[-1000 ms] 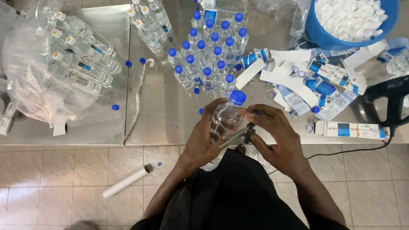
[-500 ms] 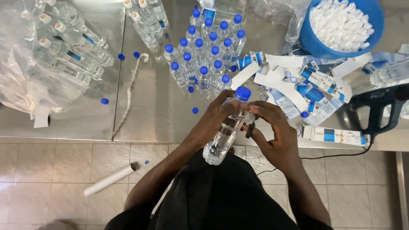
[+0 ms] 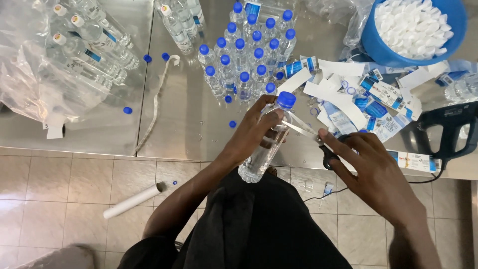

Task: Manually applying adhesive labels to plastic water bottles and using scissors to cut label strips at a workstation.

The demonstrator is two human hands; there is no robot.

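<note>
1. Seen from the camera on my head, my left hand is wrapped round a clear plastic bottle, fingers clenched on its upper half; the bottle hangs in the air at the near edge of the steel table, above my dark clothing.
2. Its long axis runs on a slant; the blue screw cap points up and away from me toward the table, and the rounded base points down toward my lap; the wall is transparent and smooth, with no label on it.
3. My right hand grips black-handled scissors, fingers closed through and about the handle; the thin blades reach leftward to the bottle's neck, just beside the cap.
4. Beyond it stands a tight cluster of upright capped bottles, all blue-topped; to the right lies a heap of cut paper labels, white and blue, flat and curling.
5. A blue tub holds white caps; a crinkled clear bag of bottles lies on the left; a black heat gun sits at the right edge; a white tube lies on the tiled floor.
</note>
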